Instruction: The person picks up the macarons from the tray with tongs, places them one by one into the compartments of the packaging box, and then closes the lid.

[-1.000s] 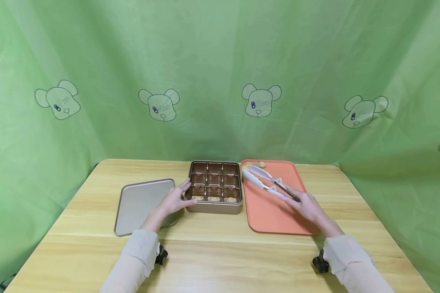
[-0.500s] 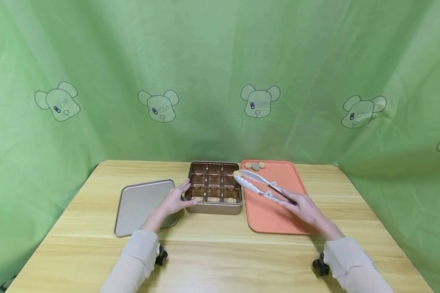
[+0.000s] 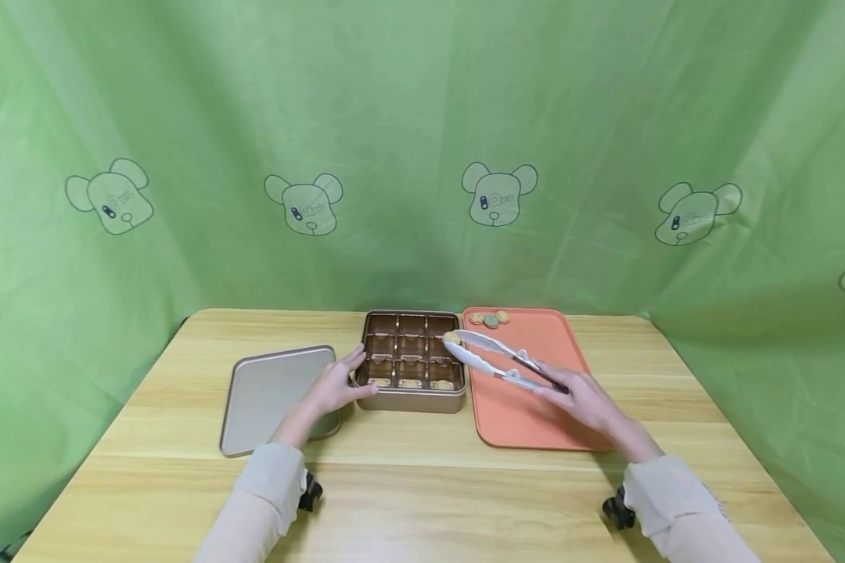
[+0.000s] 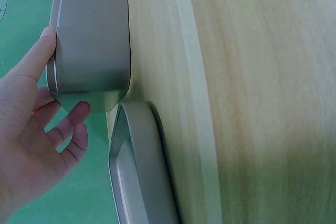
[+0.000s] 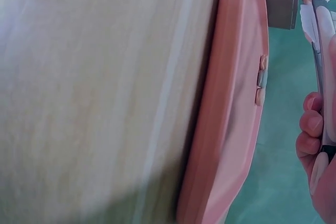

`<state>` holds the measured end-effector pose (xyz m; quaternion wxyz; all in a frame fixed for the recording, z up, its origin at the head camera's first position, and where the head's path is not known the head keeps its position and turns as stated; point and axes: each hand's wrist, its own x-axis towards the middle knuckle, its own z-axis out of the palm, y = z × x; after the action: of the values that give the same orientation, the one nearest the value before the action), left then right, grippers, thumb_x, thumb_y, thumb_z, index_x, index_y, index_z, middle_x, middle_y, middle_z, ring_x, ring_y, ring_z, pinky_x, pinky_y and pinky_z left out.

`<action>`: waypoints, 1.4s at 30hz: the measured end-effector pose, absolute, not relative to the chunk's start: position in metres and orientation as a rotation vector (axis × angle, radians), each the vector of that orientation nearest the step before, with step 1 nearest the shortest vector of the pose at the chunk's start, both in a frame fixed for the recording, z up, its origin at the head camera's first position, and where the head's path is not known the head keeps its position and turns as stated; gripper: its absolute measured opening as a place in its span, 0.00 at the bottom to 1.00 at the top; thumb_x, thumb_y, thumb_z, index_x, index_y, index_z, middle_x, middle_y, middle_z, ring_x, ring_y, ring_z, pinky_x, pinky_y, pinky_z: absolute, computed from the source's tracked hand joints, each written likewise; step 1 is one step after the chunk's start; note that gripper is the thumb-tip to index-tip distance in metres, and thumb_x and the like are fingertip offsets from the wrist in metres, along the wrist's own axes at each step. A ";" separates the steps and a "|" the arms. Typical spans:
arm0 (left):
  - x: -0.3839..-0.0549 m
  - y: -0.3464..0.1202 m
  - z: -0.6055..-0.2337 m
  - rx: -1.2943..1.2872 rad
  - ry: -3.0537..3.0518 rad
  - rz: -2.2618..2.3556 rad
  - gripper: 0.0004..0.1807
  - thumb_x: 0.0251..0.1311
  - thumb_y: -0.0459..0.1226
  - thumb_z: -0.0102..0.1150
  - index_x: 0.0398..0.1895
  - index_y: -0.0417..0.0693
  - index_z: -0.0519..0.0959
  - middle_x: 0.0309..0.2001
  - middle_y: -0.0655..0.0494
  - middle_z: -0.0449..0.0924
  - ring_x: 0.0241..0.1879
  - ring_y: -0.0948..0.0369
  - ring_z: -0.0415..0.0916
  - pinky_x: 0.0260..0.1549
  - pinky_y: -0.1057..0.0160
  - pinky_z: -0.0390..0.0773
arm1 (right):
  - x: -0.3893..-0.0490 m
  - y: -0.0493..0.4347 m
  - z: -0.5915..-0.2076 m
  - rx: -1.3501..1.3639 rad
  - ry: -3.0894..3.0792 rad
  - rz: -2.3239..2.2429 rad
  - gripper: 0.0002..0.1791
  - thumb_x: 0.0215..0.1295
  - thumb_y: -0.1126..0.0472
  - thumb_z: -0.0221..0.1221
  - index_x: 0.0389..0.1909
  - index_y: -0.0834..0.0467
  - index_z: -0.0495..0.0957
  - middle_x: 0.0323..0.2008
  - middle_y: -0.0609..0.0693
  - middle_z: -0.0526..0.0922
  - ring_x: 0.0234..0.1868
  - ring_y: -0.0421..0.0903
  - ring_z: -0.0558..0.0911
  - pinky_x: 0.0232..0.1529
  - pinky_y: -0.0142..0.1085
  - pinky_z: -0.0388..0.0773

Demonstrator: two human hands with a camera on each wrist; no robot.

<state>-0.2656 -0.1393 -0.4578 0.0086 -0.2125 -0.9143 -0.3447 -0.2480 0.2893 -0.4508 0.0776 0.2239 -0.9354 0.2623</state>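
Note:
My right hand [image 3: 573, 391] grips a pair of tongs [image 3: 482, 344] with white tips and dark handles. Between the tips is a small tan cookie [image 3: 451, 338], over the right column of a brown-grey tin [image 3: 411, 400]. The tin holds a dark divided insert; one cookie sits in each front compartment, the right one [image 3: 442, 385] among them. My left hand [image 3: 332, 385] rests at the tin's front left corner, thumb on the front rim and fingers along the left side. In the left wrist view the outer fingers [image 4: 73, 153] are relaxed, off the tin [image 4: 92, 35].
A coral tray [image 3: 535, 422] lies right of the tin, with two tan cookies and a greenish cookie [image 3: 490, 320] at its far left corner. Left of the tin, its grey lid [image 3: 275, 399] lies partly under my left arm. A green curtain [image 3: 408, 117] hangs behind the table.
My right hand's tongs have lifted a cookie from the tray's far left corner and carried it left over the tin. The left hand and the tin have stayed put.

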 end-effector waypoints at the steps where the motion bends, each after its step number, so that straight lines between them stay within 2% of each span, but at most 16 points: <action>1: -0.265 -0.139 -0.457 -0.661 -2.861 -1.079 0.42 0.49 0.45 0.65 0.62 0.27 0.59 0.68 0.39 0.50 0.65 0.40 0.51 0.64 0.45 0.51 | -0.248 0.289 -0.450 0.672 -2.804 0.778 0.32 0.61 0.48 0.57 0.62 0.61 0.65 0.57 0.63 0.71 0.56 0.62 0.71 0.53 0.56 0.70; 4: -0.265 -0.139 -0.457 -0.657 -2.871 -1.082 0.42 0.50 0.45 0.65 0.62 0.28 0.59 0.68 0.40 0.49 0.65 0.40 0.51 0.64 0.43 0.50 | -0.247 0.288 -0.448 0.673 -2.812 0.768 0.33 0.61 0.47 0.56 0.63 0.61 0.64 0.57 0.62 0.71 0.56 0.61 0.71 0.53 0.56 0.70; 26: -0.267 -0.140 -0.459 -0.651 -2.859 -1.097 0.43 0.49 0.44 0.65 0.62 0.28 0.59 0.68 0.38 0.50 0.65 0.40 0.51 0.65 0.48 0.51 | -0.248 0.289 -0.447 0.638 -2.834 0.814 0.34 0.61 0.46 0.56 0.63 0.62 0.64 0.58 0.63 0.70 0.57 0.61 0.71 0.52 0.54 0.71; 33: -0.266 -0.139 -0.458 -0.652 -2.872 -1.080 0.43 0.49 0.45 0.65 0.62 0.28 0.59 0.68 0.39 0.50 0.65 0.41 0.52 0.65 0.49 0.51 | -0.251 0.291 -0.450 0.454 -2.816 0.752 0.33 0.63 0.46 0.54 0.63 0.64 0.63 0.55 0.69 0.70 0.50 0.65 0.74 0.45 0.56 0.73; 35: -0.265 -0.139 -0.457 -0.652 -2.876 -1.079 0.43 0.49 0.45 0.65 0.62 0.29 0.59 0.68 0.40 0.49 0.65 0.41 0.51 0.65 0.49 0.51 | -0.251 0.292 -0.450 0.399 -2.832 0.719 0.34 0.64 0.45 0.52 0.63 0.63 0.62 0.55 0.71 0.70 0.47 0.64 0.75 0.41 0.54 0.73; 42: -0.266 -0.140 -0.457 -0.661 -2.868 -1.082 0.42 0.49 0.45 0.65 0.62 0.28 0.59 0.68 0.39 0.50 0.65 0.41 0.51 0.65 0.48 0.51 | -0.254 0.290 -0.449 0.341 -2.881 0.648 0.35 0.64 0.45 0.52 0.63 0.66 0.62 0.52 0.74 0.70 0.46 0.68 0.75 0.38 0.55 0.74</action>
<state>-0.2661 -0.1397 -0.4567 0.0030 -0.2107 -0.9147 -0.3449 -0.2541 0.2903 -0.4489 0.0844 0.1143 -0.9657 0.2173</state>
